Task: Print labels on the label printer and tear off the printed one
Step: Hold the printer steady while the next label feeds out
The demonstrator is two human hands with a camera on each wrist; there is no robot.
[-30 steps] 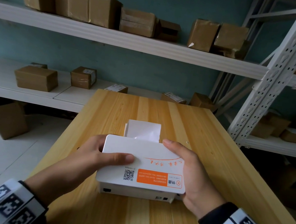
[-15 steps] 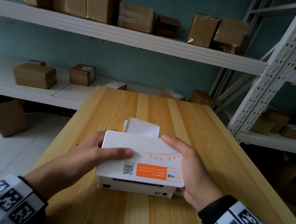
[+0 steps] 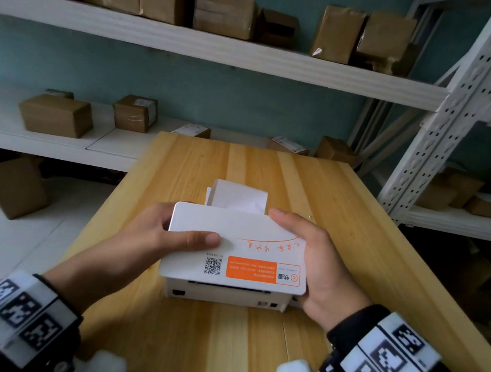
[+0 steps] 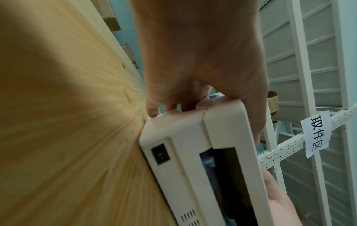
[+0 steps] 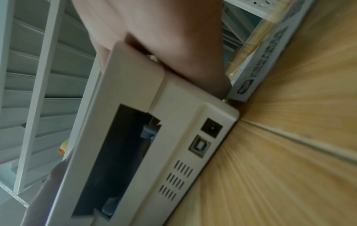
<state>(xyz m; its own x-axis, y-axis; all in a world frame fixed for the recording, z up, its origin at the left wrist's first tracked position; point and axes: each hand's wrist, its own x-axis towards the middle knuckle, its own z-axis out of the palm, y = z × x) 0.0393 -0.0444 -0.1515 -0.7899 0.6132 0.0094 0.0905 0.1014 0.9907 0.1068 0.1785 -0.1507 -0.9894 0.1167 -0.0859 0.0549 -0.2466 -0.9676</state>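
Observation:
A white label printer with an orange sticker sits on the wooden table, its rear ports facing me. My left hand grips its left side, with the thumb pressed on the lid. On the right side, my right hand grips the lid, fingers reaching over the far edge. Blank white label paper sticks up beyond the far side. In the left wrist view, the left hand wraps the printer at its corner. In the right wrist view, the right hand clamps the printer at the lid.
A white printed box lies on the table just beyond the printer's right side. White metal shelving with several cardboard boxes stands behind and to the right of the table. A paper sign hangs on a rack.
Both hands keep the same grip on the printer. A thin dark gap now shows under the lid's near edge. The view has tilted down a little.

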